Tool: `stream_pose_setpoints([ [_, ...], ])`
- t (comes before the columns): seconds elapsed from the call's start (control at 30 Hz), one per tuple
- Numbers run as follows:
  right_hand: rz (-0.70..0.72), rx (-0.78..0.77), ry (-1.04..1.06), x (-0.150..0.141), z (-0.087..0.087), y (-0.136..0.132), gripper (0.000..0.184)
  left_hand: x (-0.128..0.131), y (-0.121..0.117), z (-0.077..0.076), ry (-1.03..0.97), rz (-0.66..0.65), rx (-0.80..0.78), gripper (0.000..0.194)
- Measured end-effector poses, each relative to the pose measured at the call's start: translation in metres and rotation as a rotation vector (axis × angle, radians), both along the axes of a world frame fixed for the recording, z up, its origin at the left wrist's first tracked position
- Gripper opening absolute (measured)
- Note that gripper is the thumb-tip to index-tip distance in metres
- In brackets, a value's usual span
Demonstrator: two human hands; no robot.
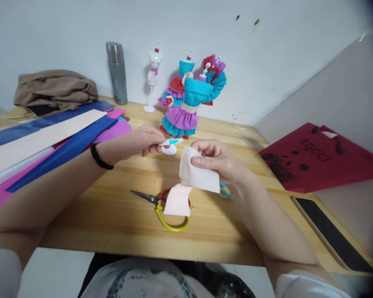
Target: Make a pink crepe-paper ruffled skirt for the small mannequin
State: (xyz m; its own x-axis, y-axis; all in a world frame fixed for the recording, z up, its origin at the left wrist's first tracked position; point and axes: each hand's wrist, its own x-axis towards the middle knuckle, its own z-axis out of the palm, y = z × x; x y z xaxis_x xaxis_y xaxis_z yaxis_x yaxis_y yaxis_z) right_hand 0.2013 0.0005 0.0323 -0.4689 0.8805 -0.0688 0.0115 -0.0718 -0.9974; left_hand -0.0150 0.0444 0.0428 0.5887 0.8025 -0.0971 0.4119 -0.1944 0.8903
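Observation:
My left hand (152, 140) is closed around a slim white stick with a blue band (173, 142), perhaps a pen, which points to the right. Between thumb and fingers, my right hand (214, 159) pinches a pale pink paper piece (202, 176). Below it, a second pale pink paper piece (178, 200) lies across scissors (155, 200) with red and yellow handles, hiding part of them. A blue-striped item (225, 190) is partly hidden behind my right hand. Just beyond the stick stand small dress forms in ruffled paper dresses (186, 120).
Long coloured paper strips (49, 136) cover the left side, with brown cloth (56, 89) behind them. A grey bottle (117, 76) and a bare white dress form (154, 72) stand by the wall. At right are a red bag (317, 161) and a phone (329, 231).

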Motion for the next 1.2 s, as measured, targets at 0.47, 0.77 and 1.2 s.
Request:
stream_pose_setpoints([
  [0.47, -0.025, 0.452, -0.478, -0.005, -0.002, -0.006, 0.022, -0.004, 0.012, -0.023, 0.092, -0.156, 0.323, 0.026],
  [0.77, -0.097, 0.615, -0.566, -0.009, -0.008, -0.007, 0.018, 0.007, 0.003, -0.018, 0.172, -0.123, 0.360, 0.024],
  [1.2, -0.159, 0.530, -0.629, -0.012, -0.015, -0.005, 0.020, 0.007, -0.008, -0.014, 0.175, -0.135, 0.454, 0.024],
])
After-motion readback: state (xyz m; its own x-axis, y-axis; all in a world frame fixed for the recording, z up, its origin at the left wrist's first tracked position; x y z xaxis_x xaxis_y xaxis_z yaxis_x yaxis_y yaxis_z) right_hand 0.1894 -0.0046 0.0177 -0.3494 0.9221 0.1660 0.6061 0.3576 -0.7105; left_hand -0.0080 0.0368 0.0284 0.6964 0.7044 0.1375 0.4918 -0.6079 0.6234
